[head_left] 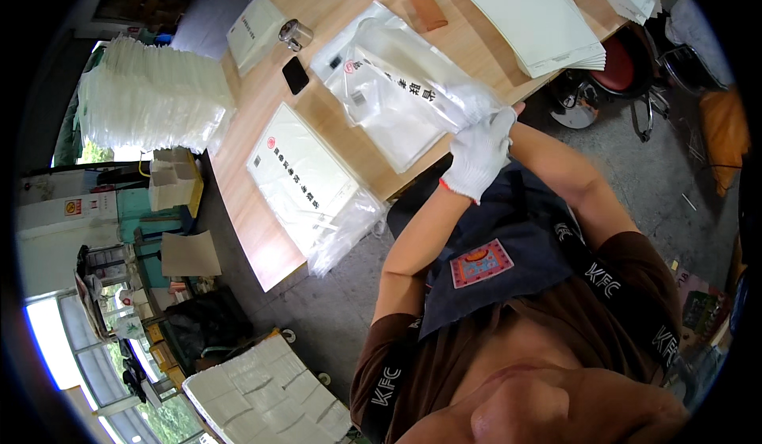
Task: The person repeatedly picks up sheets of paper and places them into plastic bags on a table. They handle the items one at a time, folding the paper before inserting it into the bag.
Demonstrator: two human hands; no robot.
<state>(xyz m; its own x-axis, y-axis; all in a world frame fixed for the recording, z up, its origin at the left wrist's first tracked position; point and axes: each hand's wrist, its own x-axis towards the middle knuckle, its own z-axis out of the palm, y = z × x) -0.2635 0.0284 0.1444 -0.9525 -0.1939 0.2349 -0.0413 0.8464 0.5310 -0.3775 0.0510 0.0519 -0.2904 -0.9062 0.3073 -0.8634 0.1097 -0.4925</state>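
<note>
My left hand [480,158], in a white knit glove with a red cuff edge, has its fingers curled at the near end of a clear plastic bag [409,138]. White printed sheets [397,71] lie inside or under that film on the table. My right hand [517,111] meets the left one at the same end of the bag. Most of it is hidden behind the glove and the film, so its grip does not show. To the left lies a second stack of white printed sheets [298,174], with crumpled clear film [345,234] at its near end.
On the wooden table [246,214] are a black phone [295,75], a glass jar [295,35], a small printed stack [254,35], a brown block [429,9] and large white sheets [528,15]. A tall film-wrapped pile [155,95] stands left, a red stool [623,59] right.
</note>
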